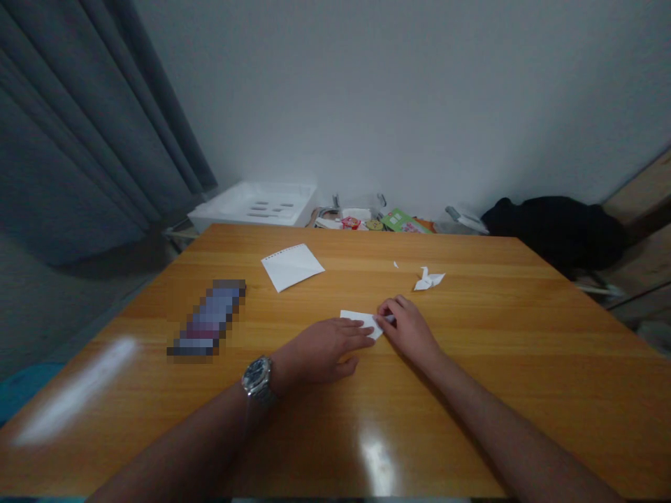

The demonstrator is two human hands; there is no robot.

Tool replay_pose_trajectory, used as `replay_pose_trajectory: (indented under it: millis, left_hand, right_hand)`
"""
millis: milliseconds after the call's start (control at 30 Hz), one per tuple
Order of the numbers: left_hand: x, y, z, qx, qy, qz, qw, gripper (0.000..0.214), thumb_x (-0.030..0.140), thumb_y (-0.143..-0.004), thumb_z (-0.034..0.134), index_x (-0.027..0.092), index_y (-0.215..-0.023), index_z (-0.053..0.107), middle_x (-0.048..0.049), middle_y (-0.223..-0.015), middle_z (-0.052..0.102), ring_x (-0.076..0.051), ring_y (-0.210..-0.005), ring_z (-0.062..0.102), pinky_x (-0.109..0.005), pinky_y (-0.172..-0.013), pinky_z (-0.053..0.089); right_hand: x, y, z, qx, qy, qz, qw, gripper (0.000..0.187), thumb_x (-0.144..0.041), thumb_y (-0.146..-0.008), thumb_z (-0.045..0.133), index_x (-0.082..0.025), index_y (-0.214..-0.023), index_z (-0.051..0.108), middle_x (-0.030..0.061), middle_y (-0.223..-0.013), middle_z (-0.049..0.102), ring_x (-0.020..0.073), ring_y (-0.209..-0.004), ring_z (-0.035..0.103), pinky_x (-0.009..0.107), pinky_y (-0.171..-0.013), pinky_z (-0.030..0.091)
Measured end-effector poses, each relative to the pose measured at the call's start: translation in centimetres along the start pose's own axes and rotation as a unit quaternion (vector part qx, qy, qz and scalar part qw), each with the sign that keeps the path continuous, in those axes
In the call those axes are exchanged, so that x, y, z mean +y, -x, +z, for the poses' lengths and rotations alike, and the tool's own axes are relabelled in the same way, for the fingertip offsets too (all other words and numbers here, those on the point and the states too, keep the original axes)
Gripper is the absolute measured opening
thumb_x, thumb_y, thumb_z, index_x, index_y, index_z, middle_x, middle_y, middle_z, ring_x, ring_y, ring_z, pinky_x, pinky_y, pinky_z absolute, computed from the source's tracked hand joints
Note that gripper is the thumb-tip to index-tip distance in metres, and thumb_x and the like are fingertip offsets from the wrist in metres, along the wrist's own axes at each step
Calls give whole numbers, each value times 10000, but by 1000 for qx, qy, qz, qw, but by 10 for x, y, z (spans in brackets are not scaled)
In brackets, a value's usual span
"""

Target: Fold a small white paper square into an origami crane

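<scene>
A small folded piece of white paper (378,332) lies on the wooden table between my hands. My left hand (330,346), with a metal watch (257,377) on its wrist, rests flat across the paper with its fingers stretched out. At the paper's right end, my right hand (406,328) pinches the edge between thumb and fingers. Part of the paper is hidden under the left fingers. Beyond the right hand stands a white folded paper crane (428,279), touched by neither hand.
A white sheet with a perforated edge (292,267) lies at the back left. A blurred-out phone-like object (210,320) is at the left. A tiny paper scrap (395,265) sits near the crane. Behind the table are a white tray (251,202) and a green booklet (402,221).
</scene>
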State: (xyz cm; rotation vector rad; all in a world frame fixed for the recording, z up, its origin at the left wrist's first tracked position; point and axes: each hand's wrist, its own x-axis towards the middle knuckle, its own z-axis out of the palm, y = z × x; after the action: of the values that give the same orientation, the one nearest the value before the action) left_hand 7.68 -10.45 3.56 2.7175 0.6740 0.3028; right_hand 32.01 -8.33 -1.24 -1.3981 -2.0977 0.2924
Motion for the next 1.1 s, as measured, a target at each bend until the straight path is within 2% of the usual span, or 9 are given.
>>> replay_pose_trajectory:
  millis: [100, 300, 367, 433, 533, 667, 800, 1000, 1100]
  left_hand:
    - [-1, 1, 2, 0, 4, 4, 1000, 479, 247, -899, 579, 217, -1377, 568, -85, -1498, 506, -248, -1391, 467, -407, -1168, 375]
    - [-2, 1, 5, 21, -8, -18, 1000, 535, 241, -888, 594, 238, -1419, 530, -66, -1521, 477, -248, -1390, 469, -416, -1165, 381]
    - [-2, 1, 4, 24, -14, -27, 999, 526, 234, -897, 581, 240, -1420, 530, -61, -1521, 477, -246, -1387, 473, -413, -1165, 380]
    - [-1, 1, 3, 23, -22, -37, 999, 520, 227, -907, 564, 235, -1426, 528, -65, -1520, 478, -245, -1386, 474, -415, -1168, 375]
    - [1, 1, 2, 17, -31, -44, 998, 512, 227, -920, 545, 221, -1432, 523, -75, -1518, 479, -244, -1392, 466, -412, -1173, 367]
    - [2, 0, 3, 17, -30, -44, 998, 498, 232, -926, 542, 226, -1424, 527, -68, -1516, 486, -236, -1395, 462, -401, -1172, 367]
    - [1, 0, 3, 10, -27, -42, 999, 495, 235, -931, 538, 222, -1426, 524, -73, -1519, 482, -242, -1398, 457, -408, -1176, 363]
    - [0, 0, 5, 0, -36, -49, 998, 503, 227, -945, 508, 214, -1447, 500, -62, -1544, 449, -231, -1423, 421, -392, -1196, 332]
    - [0, 0, 5, -4, -36, -46, 998, 502, 232, -947, 509, 218, -1449, 497, -54, -1546, 447, -220, -1423, 420, -377, -1200, 323]
  right_hand:
    - [2, 0, 0, 4, -10, -8, 1000, 74, -263, -916, 628, -206, -870, 623, 59, -899, 599, 238, -879, 564, 375, -797, 458]
    - [2, 1, -11, 76, -46, -51, 995, 145, -281, -929, 614, -224, -1045, 680, 100, -1063, 564, 268, -1026, 566, 432, -924, 478]
    - [1, 4, -19, 51, -35, -76, 995, 199, -298, -943, 600, -235, -1105, 696, 104, -1057, 567, 268, -1014, 565, 431, -907, 484]
    - [0, 8, -27, -26, -33, -116, 992, 253, -312, -961, 582, -242, -1177, 695, 94, -1015, 581, 247, -962, 572, 396, -848, 496]
    - [-2, 12, -37, -100, -33, -154, 982, 277, -330, -985, 553, -263, -1213, 696, 71, -961, 588, 216, -907, 572, 355, -809, 486]
    - [-4, 15, -43, -160, -12, -172, 972, 301, -347, -1007, 515, -278, -1247, 684, 57, -934, 597, 195, -862, 569, 319, -774, 467]
    - [-7, 16, -43, -182, 29, -183, 966, 304, -354, -1023, 482, -268, -1222, 695, 53, -911, 616, 194, -845, 571, 305, -754, 443]
    - [-8, 16, -43, -176, 102, -190, 960, 320, -362, -1037, 453, -243, -1080, 746, 49, -836, 606, 182, -787, 552, 287, -690, 402]
    - [-4, 18, -43, -166, 137, -206, 955, 316, -374, -1036, 457, -271, -1189, 713, 47, -832, 607, 186, -788, 552, 286, -685, 388]
